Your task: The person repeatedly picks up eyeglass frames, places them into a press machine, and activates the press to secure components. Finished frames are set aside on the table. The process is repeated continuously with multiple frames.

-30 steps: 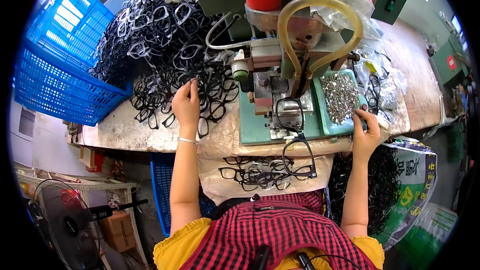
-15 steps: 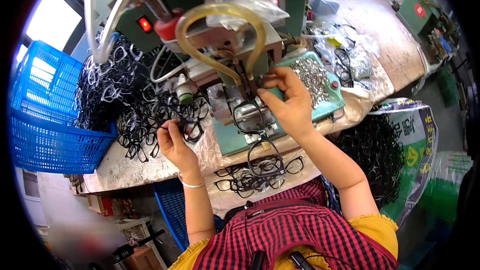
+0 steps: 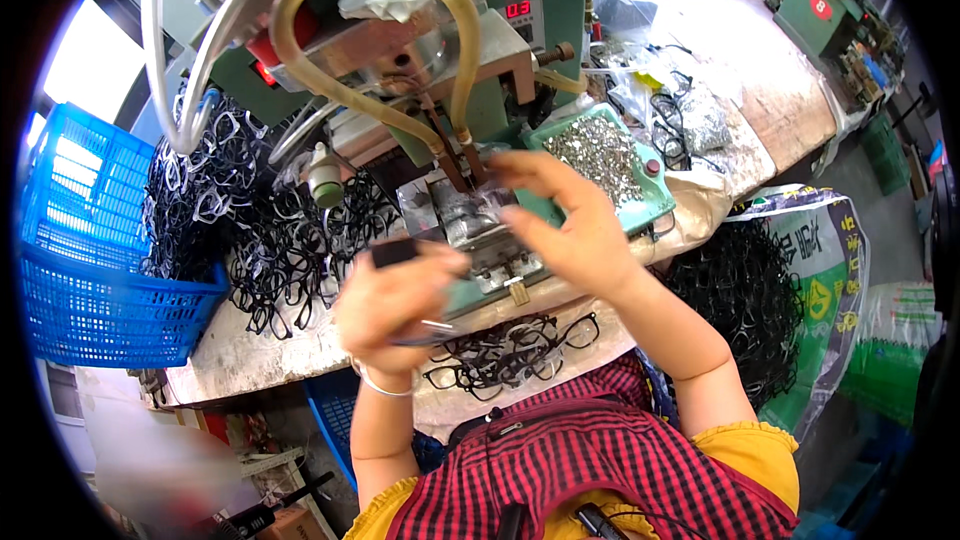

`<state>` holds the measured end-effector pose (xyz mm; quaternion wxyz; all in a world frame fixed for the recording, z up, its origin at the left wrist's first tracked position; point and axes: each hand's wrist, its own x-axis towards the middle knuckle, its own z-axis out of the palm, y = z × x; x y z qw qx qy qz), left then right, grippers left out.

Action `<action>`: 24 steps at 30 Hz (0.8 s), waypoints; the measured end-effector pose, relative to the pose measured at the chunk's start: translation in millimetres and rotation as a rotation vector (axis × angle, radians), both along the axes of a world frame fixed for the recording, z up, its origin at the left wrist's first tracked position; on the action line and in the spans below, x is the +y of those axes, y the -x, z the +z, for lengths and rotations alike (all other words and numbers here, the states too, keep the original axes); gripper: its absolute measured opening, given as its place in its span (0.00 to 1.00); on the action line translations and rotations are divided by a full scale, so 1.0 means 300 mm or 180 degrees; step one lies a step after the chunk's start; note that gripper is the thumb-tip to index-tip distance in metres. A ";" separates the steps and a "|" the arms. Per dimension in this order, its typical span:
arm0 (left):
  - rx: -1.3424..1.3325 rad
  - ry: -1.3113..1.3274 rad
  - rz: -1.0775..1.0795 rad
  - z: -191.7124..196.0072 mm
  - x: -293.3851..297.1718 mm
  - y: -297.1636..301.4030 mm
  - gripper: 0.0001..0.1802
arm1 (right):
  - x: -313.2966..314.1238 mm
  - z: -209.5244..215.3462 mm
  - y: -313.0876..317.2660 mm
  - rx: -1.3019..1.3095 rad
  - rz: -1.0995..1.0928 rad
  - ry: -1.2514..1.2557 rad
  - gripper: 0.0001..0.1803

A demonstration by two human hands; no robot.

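Note:
My left hand (image 3: 392,305), smeared by motion, is closed in front of the machine's left side. A black block-like piece (image 3: 394,253) shows at its fingers, and a thin shiny bar (image 3: 428,332) sticks out below; I cannot make out what they belong to. My right hand (image 3: 575,225) reaches to the machine's working point, thumb and forefinger apart beside the two dark upright prongs (image 3: 455,162). Below these prongs sits a metal fixture (image 3: 480,235); no eyeglass frame shows on it. Several black eyeglass frames (image 3: 505,355) lie in a pile at the near bench edge.
A teal tray (image 3: 655,202) of small metal parts stands right of the machine. Tangled frames (image 3: 280,250) cover the bench to the left, beside blue baskets (image 3: 110,290). A sack of black frames (image 3: 745,310) stands at the right. A looped yellowish hose (image 3: 285,15) hangs overhead.
The eyeglass frame that hung from the machine's working point is gone from there. My left hand has moved right and nearer to me. My right hand stays by the prongs. The view has shifted.

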<state>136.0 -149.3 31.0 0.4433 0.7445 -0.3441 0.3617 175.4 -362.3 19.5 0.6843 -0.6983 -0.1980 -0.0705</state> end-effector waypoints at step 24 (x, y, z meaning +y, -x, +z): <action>-0.0341 -0.0447 0.1675 -0.139 0.095 0.280 0.08 | -0.299 -0.346 -0.237 -0.0461 -0.1810 0.1304 0.09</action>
